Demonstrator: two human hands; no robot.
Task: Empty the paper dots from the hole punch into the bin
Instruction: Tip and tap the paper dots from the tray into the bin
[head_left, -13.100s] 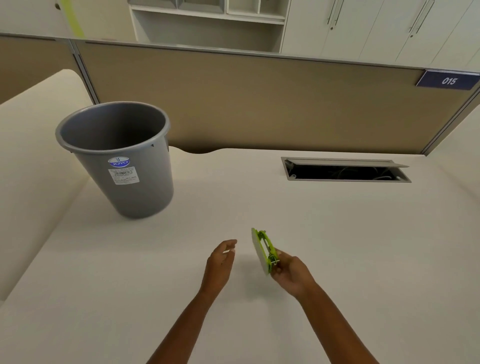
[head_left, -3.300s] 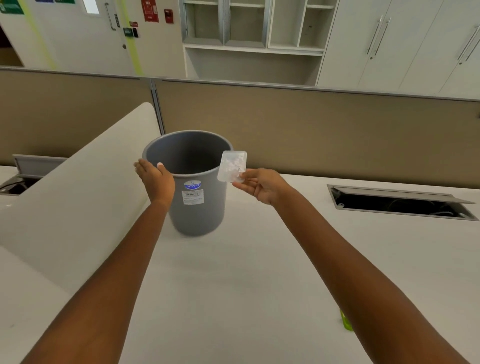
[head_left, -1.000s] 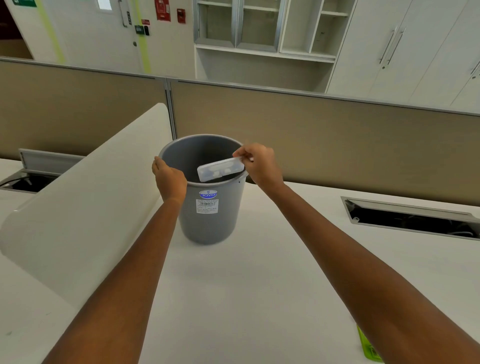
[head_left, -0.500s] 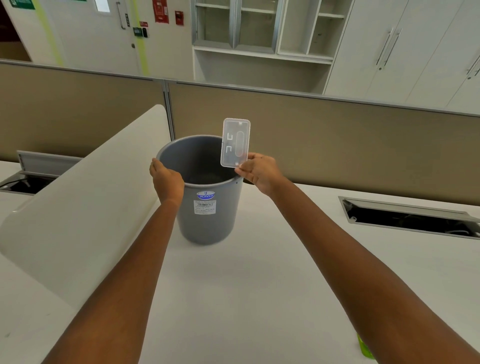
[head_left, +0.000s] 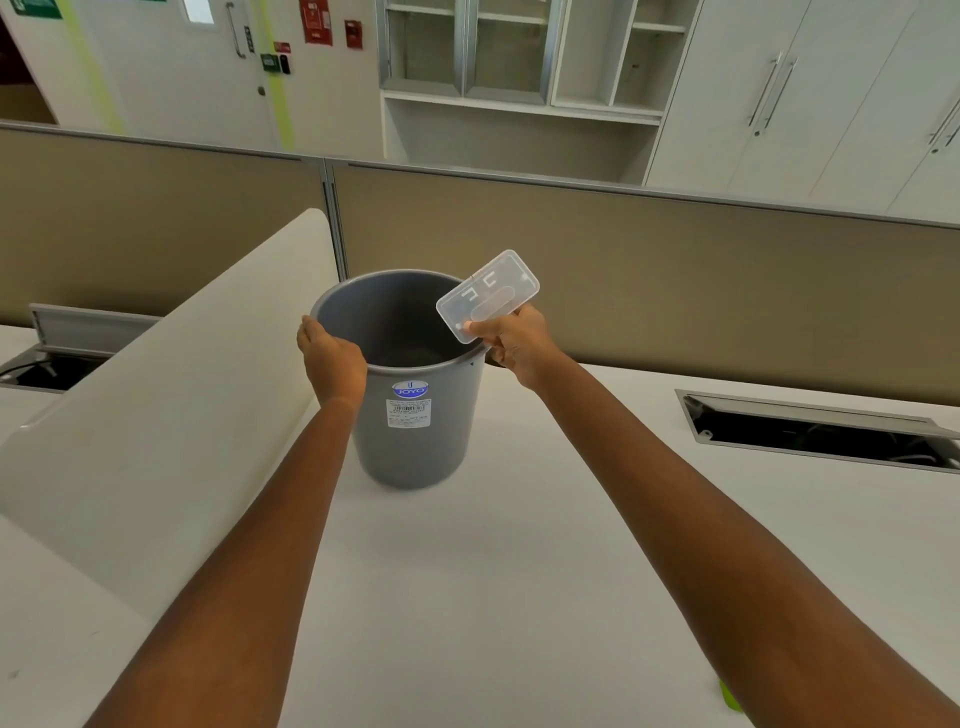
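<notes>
Clear tray held over the bin, apparently emptied

The right hand (head_left: 517, 340) pinches the clear plastic dot tray (head_left: 487, 294) by its near end, tilted just above the round grey plastic bin (head_left: 413, 415); left fingers (head_left: 311, 332) clasp the rim. No dots show in the tray, so refitting it to the punch likely remains.

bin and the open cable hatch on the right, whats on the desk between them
In the head view, only the right hand and forearm, holding the clear tray, cross above that stretch; the desk from bin to cable hatch is bare.
</notes>
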